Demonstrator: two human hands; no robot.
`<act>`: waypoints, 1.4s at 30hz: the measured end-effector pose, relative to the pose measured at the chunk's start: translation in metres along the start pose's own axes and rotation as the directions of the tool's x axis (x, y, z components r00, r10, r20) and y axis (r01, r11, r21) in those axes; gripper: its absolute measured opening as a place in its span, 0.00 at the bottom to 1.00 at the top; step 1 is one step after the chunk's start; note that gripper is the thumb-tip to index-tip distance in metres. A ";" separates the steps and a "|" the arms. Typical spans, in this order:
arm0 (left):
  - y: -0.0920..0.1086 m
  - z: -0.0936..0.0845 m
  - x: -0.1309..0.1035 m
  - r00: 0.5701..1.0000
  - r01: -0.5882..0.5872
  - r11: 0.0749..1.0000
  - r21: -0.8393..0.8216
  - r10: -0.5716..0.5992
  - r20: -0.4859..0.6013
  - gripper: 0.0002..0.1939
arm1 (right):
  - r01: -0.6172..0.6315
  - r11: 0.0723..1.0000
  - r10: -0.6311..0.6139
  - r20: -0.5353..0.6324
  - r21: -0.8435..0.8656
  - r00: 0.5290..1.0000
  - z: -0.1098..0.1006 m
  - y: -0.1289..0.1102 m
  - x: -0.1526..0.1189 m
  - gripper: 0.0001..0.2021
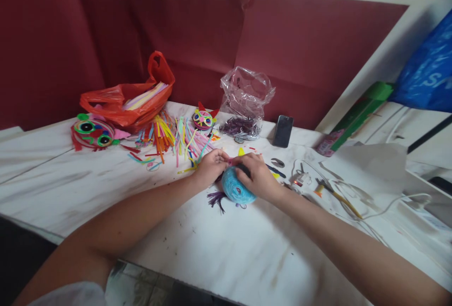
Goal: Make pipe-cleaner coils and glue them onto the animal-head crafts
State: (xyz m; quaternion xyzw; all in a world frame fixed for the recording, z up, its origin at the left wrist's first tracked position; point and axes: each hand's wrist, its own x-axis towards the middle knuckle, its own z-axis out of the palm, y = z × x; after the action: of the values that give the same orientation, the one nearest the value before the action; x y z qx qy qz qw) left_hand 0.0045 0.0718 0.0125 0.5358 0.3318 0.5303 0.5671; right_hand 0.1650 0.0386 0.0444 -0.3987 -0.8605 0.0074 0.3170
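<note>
A light-blue, yarn-like round roll (233,187) with a small hole in its end rests on the table between my hands. My right hand (259,176) curls over its upper right side, thumb pressed on the blue surface. My left hand (212,167) is at its upper left, fingertips pinched together by a small pink bit (230,160); what they grip is mostly hidden. From the roll's lower left a purple thread tassel (216,198) sticks out. Just beyond my fingers lie yellow scraps (241,151).
Colourful fuzzy stems (164,132), a red bag (120,94) and two decorated faces (93,132) (204,118) stand back left. Behind my hands are a clear plastic bag (245,94) and a phone (283,131). Pliers (344,202), white cables (381,209) and a green box (360,117) lie right.
</note>
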 end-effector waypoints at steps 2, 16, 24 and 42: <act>0.000 -0.002 0.002 1.000 0.007 0.999 -0.031 -0.006 0.022 0.07 | -0.045 0.999 0.045 -0.006 0.007 0.999 0.002 0.001 -0.001 0.10; 0.006 -0.026 0.014 0.901 0.170 0.969 0.179 -0.227 0.370 0.17 | -0.132 0.990 0.130 -0.056 -0.039 0.990 -0.004 0.008 -0.012 0.24; 0.003 -0.018 0.003 0.787 0.223 0.955 0.198 -0.296 0.541 0.28 | -0.179 0.972 0.175 -0.035 -0.152 0.984 -0.016 0.007 -0.045 0.39; -0.011 0.009 -0.013 0.950 -0.231 0.910 0.344 0.134 0.283 0.43 | -0.500 0.602 0.635 0.008 0.622 0.773 -0.005 0.006 -0.069 0.30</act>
State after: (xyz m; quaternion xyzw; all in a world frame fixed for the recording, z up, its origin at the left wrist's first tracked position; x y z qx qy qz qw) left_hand 0.0130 0.0584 0.0009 0.7260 0.2993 0.4357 0.4398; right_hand 0.2053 -0.0067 0.0095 -0.5311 -0.6007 0.3330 0.4962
